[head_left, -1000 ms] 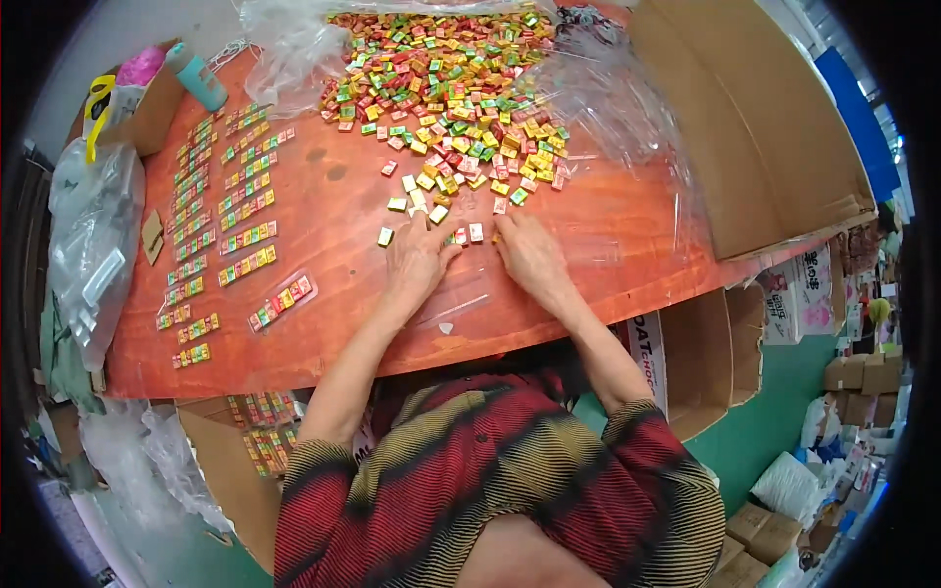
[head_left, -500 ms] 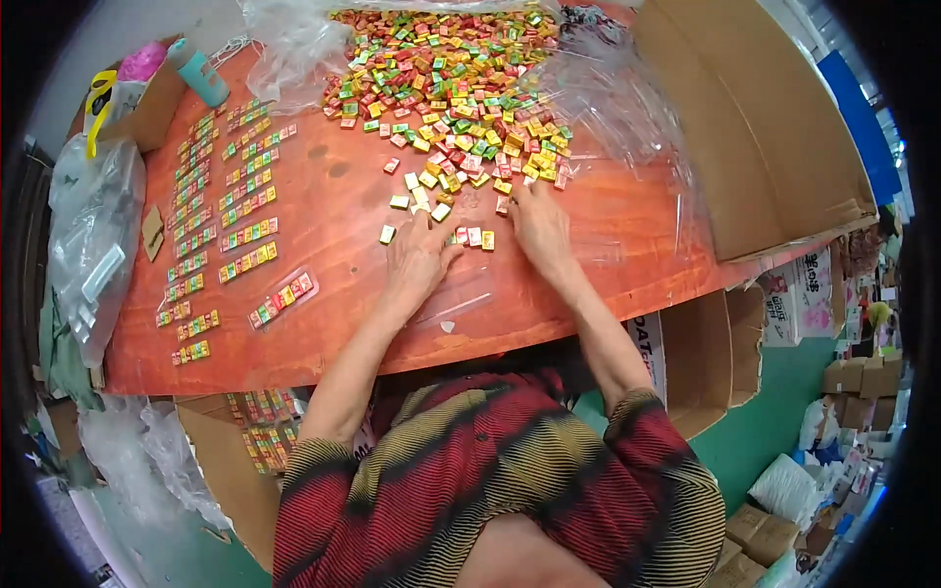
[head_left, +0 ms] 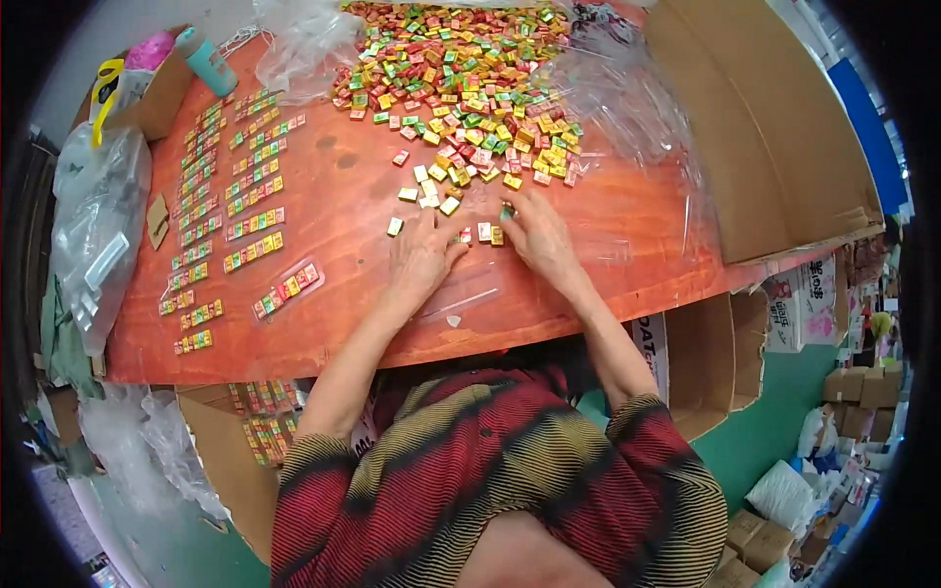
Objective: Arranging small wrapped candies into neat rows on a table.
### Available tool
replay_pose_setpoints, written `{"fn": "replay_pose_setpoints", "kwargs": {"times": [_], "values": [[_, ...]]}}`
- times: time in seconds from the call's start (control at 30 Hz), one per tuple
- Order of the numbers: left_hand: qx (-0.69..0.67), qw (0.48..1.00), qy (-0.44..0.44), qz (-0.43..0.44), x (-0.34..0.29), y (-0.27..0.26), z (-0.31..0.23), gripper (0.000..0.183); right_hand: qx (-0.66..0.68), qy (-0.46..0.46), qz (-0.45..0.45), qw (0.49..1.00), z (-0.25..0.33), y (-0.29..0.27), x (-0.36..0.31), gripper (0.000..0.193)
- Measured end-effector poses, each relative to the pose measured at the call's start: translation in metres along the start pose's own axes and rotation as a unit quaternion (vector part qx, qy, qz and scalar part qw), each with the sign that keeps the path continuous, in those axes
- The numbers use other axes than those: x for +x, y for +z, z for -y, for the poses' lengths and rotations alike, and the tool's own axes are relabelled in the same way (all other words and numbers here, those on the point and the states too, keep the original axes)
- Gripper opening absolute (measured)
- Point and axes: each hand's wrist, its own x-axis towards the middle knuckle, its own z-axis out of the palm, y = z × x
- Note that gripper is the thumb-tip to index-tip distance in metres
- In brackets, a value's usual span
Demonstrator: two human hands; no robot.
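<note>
My left hand (head_left: pixel 421 257) rests low over the red tabletop, fingers apart, its thumb and forefinger beside a small red box (head_left: pixel 465 236). Right of that box stand a pink-and-white box (head_left: pixel 484 231) and a yellow box (head_left: pixel 497 236), close together in a short row. My right hand (head_left: pixel 541 237) is just beyond the row's right end, its fingertips closed on a small green box (head_left: pixel 507 211), partly hidden by the fingers. Several loose yellow boxes (head_left: pixel 450 206) lie ahead of my left hand. A clear plastic tray (head_left: pixel 470 302) lies flat on the near side of my hands.
A large pile of small coloured boxes (head_left: pixel 451 73) covers the table's far middle. Filled clear trays (head_left: pixel 253 252) stand in columns at left. Plastic film (head_left: pixel 627 108) and a big cardboard carton (head_left: pixel 774 147) are at right. A light-blue bottle (head_left: pixel 207 64) stands far left.
My left forefinger has come over toward the red box. My right hand has drawn slightly nearer the row, and a green box now shows at its fingertips. The view has shifted a little.
</note>
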Motion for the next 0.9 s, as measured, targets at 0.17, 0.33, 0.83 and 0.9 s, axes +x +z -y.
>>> {"fn": "replay_pose_setpoints", "kwargs": {"times": [0.17,0.33,0.83,0.9], "values": [[0.003,1.000,-0.016,0.016,0.002,0.003,-0.002,0.034,-0.020,-0.048,0.011,0.999,0.005,0.014,-0.013,0.025],[-0.003,1.000,-0.022,0.018,0.001,0.000,0.000,0.033,-0.156,-0.042,0.034,0.986,0.004,0.008,-0.010,0.020],[0.005,1.000,-0.023,0.006,-0.002,-0.004,0.000,0.037,-0.165,0.017,0.092,0.982,0.011,0.017,0.003,0.017],[0.001,1.000,-0.021,0.001,-0.004,-0.004,-0.001,0.037,-0.159,0.020,0.090,0.983,0.007,0.008,-0.004,0.015]]}}
